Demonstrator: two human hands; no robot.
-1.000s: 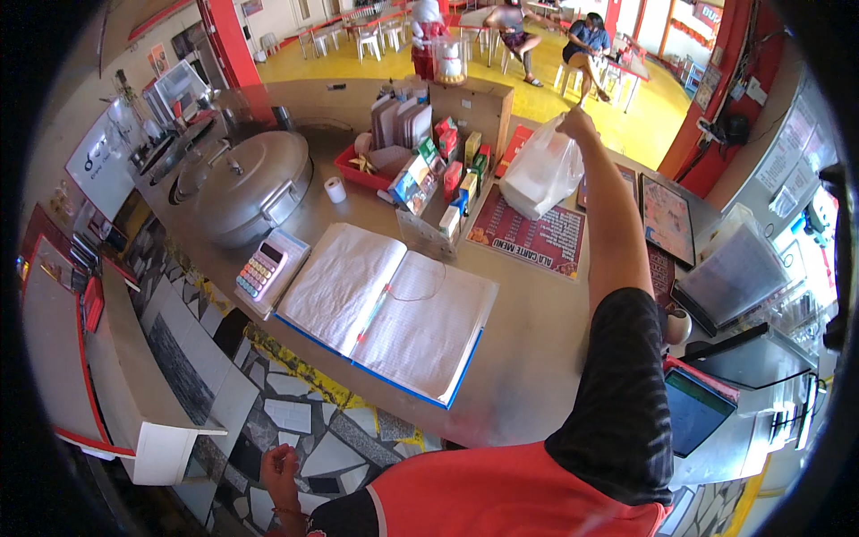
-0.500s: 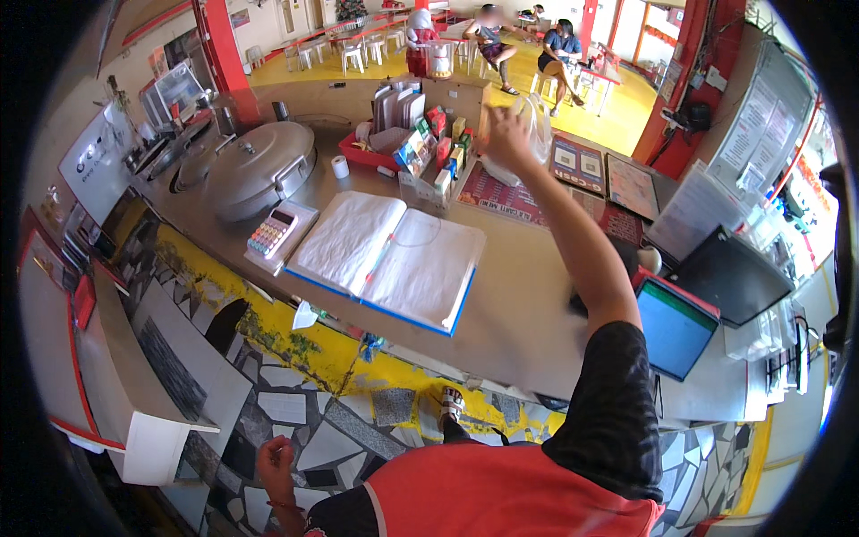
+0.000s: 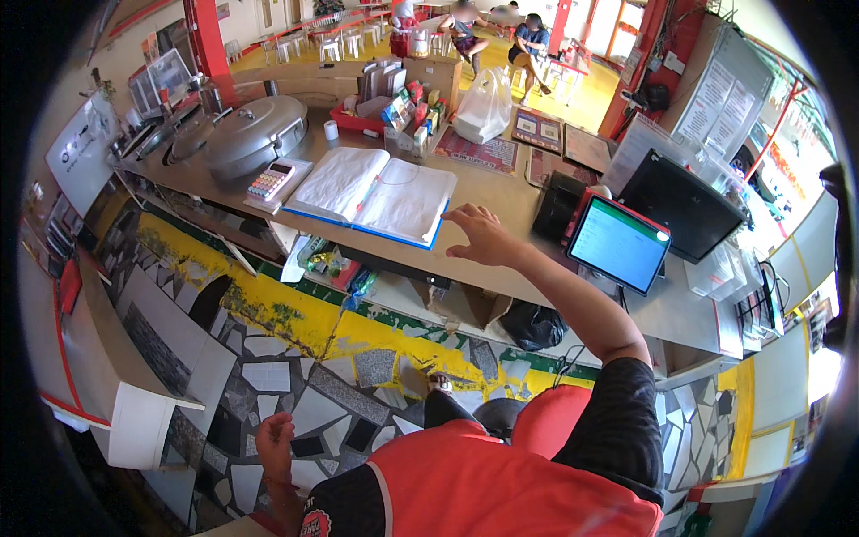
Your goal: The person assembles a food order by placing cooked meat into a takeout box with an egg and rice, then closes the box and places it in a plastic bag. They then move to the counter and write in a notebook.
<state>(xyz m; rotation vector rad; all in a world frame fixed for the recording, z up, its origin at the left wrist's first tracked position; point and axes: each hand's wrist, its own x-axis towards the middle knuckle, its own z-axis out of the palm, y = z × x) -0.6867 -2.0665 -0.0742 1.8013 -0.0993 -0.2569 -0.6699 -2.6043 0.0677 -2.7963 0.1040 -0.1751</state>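
crosswise | open notebook (image 3: 374, 199) | long axis toward lower right | right hand (image 3: 486, 236) beside

Head-worn fisheye looks down across the counter (image 3: 503, 192).

Lettering present at several spots; most too small or blurred to read.
- Counter (image 3: 492, 190), toward far edge: maroon sheet (image 3: 479, 154), lines of pale print. Right of it, dark-bordered card (image 3: 539, 131) with two pale squares, marks too fine.
- Near edge, left: pastel calculator (image 3: 270, 182), key marks unreadable. Beside it, open book (image 3: 407, 199), no entries legible.
- Near edge, toward right end: tablet (image 3: 620, 246), green bar atop pale screen, text indistinct.
- Beyond right end: white sheets (image 3: 713, 100), rows of dark print.
- Beyond left end: whiteboard (image 3: 76, 170), dark handwriting.
- Left sleeve (image 3: 344, 510): round red badge (image 3: 315, 524), lettered.
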